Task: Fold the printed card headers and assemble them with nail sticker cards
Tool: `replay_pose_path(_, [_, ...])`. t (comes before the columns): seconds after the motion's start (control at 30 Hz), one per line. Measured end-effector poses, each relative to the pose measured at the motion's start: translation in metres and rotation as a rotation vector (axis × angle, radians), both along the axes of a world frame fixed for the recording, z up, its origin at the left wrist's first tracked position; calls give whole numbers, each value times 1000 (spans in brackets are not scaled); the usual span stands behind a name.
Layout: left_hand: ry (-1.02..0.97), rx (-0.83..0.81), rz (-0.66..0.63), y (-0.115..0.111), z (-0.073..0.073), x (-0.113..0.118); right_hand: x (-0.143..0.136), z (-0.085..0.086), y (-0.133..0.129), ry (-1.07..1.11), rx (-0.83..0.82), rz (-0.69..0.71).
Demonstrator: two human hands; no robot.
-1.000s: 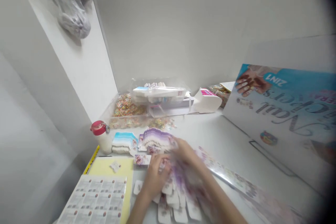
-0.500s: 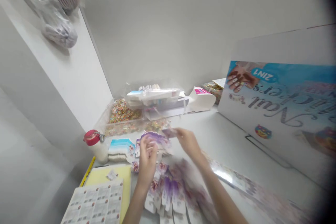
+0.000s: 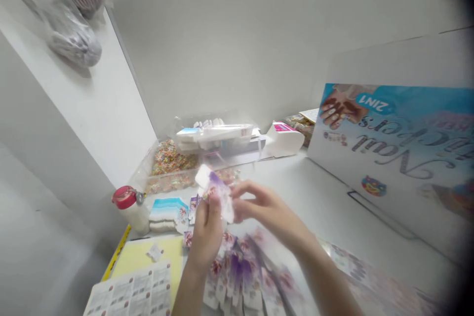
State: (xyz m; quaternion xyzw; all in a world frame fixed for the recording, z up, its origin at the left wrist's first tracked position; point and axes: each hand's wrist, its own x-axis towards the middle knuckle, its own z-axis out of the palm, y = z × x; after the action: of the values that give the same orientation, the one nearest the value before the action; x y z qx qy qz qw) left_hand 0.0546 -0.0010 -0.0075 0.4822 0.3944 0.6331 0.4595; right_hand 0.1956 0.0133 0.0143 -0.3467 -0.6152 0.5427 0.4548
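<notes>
"What do we grip?"
"Our left hand (image 3: 208, 223) pinches a flat, purple-and-white card (image 3: 219, 188) above the fanned cards (image 3: 237, 270); our right hand (image 3: 255, 202) curls at its edge, though we can't tell whether it pinches."

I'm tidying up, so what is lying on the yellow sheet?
A sheet of printed labels and a small white scrap lie on the yellow sheet; what they cover cannot be seen.

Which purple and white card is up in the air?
The purple-and-white card held in the left hand. It is lifted and tilted, while the other purple cards nearer the person lie overlapping on the table.
</notes>
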Motion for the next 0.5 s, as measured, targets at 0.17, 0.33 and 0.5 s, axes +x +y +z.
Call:
replay_pose_path(0.17, [228, 104, -124, -4, 14, -14, 1, 0, -5, -177, 409, -234])
replay_pose_path(0.33, [322, -20, -283, -10, 19, -17, 0, -2, -7, -219, 567, -100])
replay_pose_path(0.5, [301, -87, -299, -13, 16, -21, 2, -3, -7, -264, 636, -133])
